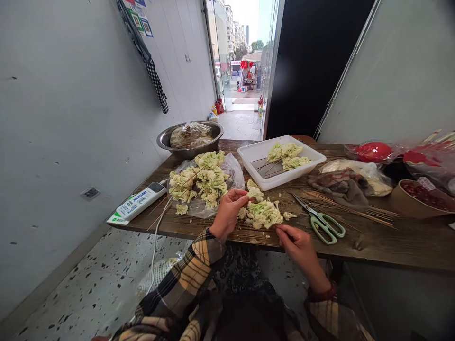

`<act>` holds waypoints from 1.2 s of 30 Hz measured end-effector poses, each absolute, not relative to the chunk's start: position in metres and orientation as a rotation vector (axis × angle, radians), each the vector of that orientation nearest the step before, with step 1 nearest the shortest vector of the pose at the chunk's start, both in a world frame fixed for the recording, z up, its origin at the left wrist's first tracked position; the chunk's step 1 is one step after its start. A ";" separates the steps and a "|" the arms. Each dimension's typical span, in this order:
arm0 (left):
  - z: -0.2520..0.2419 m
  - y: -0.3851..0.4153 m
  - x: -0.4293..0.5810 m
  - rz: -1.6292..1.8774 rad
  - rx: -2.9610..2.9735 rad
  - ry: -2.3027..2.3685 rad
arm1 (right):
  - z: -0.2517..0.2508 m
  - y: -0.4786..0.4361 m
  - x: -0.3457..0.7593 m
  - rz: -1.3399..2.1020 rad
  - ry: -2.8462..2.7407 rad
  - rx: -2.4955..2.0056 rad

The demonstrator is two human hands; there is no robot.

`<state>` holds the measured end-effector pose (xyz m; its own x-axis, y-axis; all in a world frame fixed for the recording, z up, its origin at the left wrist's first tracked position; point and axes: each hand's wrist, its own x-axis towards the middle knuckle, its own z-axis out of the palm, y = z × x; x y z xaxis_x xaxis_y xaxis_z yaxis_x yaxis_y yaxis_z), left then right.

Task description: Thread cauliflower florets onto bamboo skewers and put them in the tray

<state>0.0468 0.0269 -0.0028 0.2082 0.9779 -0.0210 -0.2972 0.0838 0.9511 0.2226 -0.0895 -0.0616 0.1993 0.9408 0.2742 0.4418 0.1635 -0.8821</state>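
My left hand (pixel 230 212) is closed in a pinch on a small cauliflower floret (pixel 254 193), just above the table. Next to it, a bunch of pale cauliflower florets (pixel 265 214) lies between my two hands. My right hand (pixel 297 245) is closed at the lower right edge of that bunch, fingertips pinched on what looks like the end of a thin skewer, mostly hidden by the fingers and florets. To the left, several skewered cauliflower bunches (pixel 211 182) rest on a plastic bag. Green-handled scissors (pixel 325 227) lie right of my right hand.
A white tray (pixel 256 182) holds more skewered cauliflower. Loose skewers (pixel 377 213) lie by a crumpled cloth (pixel 343 187). A metal basin (pixel 165 140) stands at the back left, a white boxed device (pixel 140 202) at the left edge, a bowl of red fruit (pixel 405 201) at right.
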 end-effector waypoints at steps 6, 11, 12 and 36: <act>-0.004 0.027 0.047 1.162 1.046 0.880 | -0.061 -0.089 0.221 0.597 -1.423 -1.459; -0.006 0.029 0.046 1.165 1.043 0.877 | -0.060 -0.089 0.220 0.571 -1.437 -1.463; -0.006 0.029 0.046 1.167 1.040 0.871 | -0.060 -0.089 0.220 0.564 -1.443 -1.462; -0.004 0.030 0.043 1.138 1.026 0.864 | -0.062 -0.089 0.220 0.468 -1.495 -1.468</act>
